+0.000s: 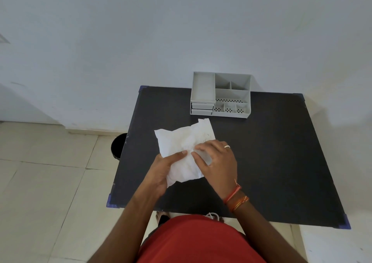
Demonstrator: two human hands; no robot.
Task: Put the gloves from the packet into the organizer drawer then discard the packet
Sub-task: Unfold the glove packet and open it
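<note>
A crumpled white paper packet (pixel 182 139) lies on the black table (pixel 271 152), held at its near end by both hands. My left hand (pixel 163 171) grips its lower left edge, thumb on top. My right hand (pixel 216 162) pinches the packet's middle from the right, fingers pressed into the paper. I cannot make out the gloves inside. The grey plastic organizer (pixel 220 95) stands at the table's far edge, with small drawers (pixel 202 108) at its lower left, all closed.
A black round bin (pixel 118 145) sits on the tiled floor just left of the table. A pale wall rises behind the table. The table's corners carry blue caps (pixel 345 222).
</note>
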